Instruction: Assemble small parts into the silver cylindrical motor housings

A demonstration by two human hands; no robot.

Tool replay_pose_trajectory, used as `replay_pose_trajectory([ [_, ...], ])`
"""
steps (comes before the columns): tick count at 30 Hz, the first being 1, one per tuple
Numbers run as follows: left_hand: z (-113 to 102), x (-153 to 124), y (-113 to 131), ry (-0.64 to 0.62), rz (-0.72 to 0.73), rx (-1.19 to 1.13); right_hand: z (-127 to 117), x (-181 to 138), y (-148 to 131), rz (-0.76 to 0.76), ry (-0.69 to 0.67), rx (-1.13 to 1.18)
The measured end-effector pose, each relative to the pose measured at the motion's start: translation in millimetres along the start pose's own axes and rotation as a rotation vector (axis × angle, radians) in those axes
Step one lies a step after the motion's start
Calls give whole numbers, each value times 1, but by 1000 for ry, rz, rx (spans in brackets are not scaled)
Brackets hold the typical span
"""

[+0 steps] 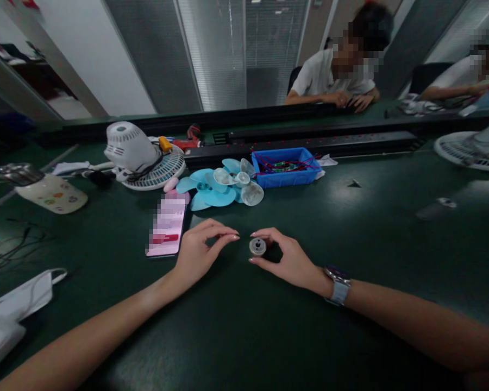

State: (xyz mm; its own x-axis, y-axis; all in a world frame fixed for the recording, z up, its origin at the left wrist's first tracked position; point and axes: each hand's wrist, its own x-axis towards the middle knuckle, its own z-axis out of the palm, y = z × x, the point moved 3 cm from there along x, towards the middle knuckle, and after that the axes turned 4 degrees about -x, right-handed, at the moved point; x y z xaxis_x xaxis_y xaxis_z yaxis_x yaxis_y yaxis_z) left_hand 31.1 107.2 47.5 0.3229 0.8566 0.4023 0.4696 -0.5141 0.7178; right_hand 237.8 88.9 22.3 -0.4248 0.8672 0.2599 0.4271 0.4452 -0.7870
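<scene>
A small round grey motor part [258, 246] sits low on the dark green table [244, 326], pinched between the thumb and fingers of the right hand [287, 258], which wears a wristwatch [339, 285]. The left hand [199, 247] rests just beside it, loosely curled and holding nothing, fingertips pointing toward the part without touching it. A phone in a pink case [168, 228] lies near the left hand. Behind it are blue fan blades [212, 190], clear fan blades [244, 182], a white fan housing with grille [140, 155] and a blue bin of wires [285, 167]. A face mask [24, 296] lies at the far left
</scene>
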Motion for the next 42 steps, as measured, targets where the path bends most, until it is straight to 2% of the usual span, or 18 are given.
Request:
replay_pose_trajectory([
  [4,6,-7,-31,-149,-120,63,-3,1,-2,26,-11,-47],
  [7,7,-9,-40,-155,-155,83,-34,1,13,84,106,-119],
  [12,4,-9,-39,-111,-265,9,-130,-1,78,237,515,-370],
  [14,2,-8,-38,-76,-322,-28,-159,-2,108,293,629,-456],
  [16,1,-8,-38,-56,-370,-45,-173,-3,134,361,632,-501],
  [18,1,-8,-38,-50,-396,-53,-176,-5,150,419,576,-513],
  [21,1,-7,-38,-52,-404,-55,-172,-7,140,381,593,-605],
  [23,1,-7,-38,-44,-405,-52,-164,-6,109,274,680,-765],
  [25,0,-7,-37,-41,-404,-52,-144,-1,68,115,670,-873],
  [26,-1,-7,-37,-41,-404,-52,-129,5,49,31,576,-856],
  [28,-1,-7,-35,-39,-398,-54,-86,20,20,-114,192,-666],
  [30,-1,-7,-34,-30,-389,-57,-43,35,7,-99,-135,-449],
  [32,-1,-7,-32,-22,-383,-57,-8,52,6,-71,-271,-345],
  [35,0,-6,-31,-25,-382,-49,22,71,11,-89,-270,-350],
  [37,0,-6,-30,-29,-372,-46,30,76,12,-114,-239,-365],
  [39,0,-6,-30,-27,-361,-44,24,74,11,-131,-214,-351],
  [42,-1,-6,-33,-20,-369,-33,-17,65,12,-104,-97,-329],
])
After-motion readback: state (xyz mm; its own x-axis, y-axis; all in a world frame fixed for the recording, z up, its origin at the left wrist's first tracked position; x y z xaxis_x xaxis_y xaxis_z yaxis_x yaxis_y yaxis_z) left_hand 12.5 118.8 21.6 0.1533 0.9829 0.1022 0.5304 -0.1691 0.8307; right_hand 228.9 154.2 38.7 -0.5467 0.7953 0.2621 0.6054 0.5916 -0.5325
